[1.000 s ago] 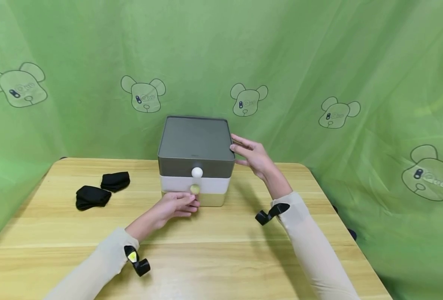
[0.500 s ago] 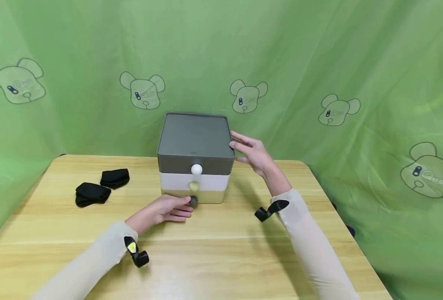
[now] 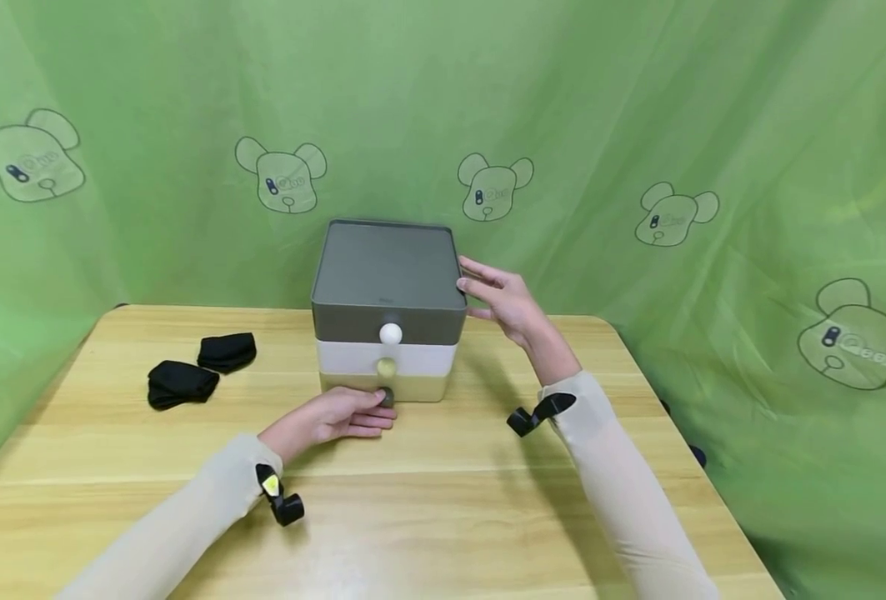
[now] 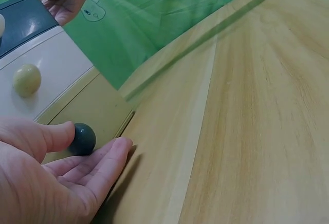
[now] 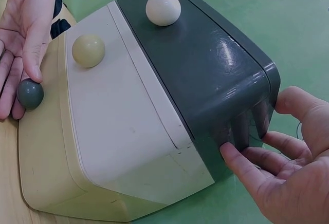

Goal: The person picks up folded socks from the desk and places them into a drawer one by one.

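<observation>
A small three-tier drawer box (image 3: 386, 267) stands at the back of the table, with a dark grey top tier, a white middle tier and a cream-yellow bottom tier. Each drawer front carries a round knob: white (image 3: 391, 333) above, pale yellow (image 3: 386, 367) in the middle, dark grey (image 4: 83, 140) at the bottom. All the drawers look closed. My left hand (image 3: 337, 414) holds the dark grey knob, thumb against one side and fingers below. On the box's right side my right hand (image 3: 506, 302) rests with spread fingertips touching the dark grey tier.
Two black folded cloth pieces (image 3: 182, 384) (image 3: 227, 352) lie on the wooden table (image 3: 443, 517) left of the box. A green curtain (image 3: 390, 100) with bear-head prints hangs right behind the table and along its sides.
My left hand first covered the dark grey knob, drew a little left so it showed, then came back right onto it. My right hand stays at the box's side.
</observation>
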A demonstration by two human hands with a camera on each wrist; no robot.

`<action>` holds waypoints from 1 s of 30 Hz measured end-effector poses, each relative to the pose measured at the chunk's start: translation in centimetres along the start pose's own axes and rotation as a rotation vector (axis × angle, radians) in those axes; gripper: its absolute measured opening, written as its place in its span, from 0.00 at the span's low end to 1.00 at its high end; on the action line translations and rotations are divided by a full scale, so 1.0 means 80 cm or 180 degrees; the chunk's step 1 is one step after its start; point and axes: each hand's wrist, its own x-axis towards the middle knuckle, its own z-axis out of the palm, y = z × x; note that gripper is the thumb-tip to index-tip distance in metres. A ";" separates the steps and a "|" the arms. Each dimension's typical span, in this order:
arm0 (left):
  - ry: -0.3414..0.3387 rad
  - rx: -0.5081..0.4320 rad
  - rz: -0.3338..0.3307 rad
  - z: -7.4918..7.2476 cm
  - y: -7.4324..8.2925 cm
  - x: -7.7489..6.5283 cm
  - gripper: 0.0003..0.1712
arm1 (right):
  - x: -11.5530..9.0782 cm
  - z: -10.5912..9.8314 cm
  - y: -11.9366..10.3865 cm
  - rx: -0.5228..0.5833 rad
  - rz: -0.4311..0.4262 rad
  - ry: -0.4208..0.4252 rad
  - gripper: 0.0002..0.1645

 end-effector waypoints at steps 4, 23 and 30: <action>0.0028 -0.0009 0.0044 0.000 -0.001 0.002 0.26 | 0.001 0.001 -0.003 0.0023 0.0002 0.0024 0.35; 0.0179 -0.0070 0.0086 0.003 -0.005 0.002 0.26 | 0.000 0.002 -0.010 0.0048 0.0113 0.0102 0.36; 0.0200 -0.0113 0.0061 0.004 -0.006 0.002 0.26 | 0.002 0.002 -0.010 0.0027 0.0132 0.0121 0.36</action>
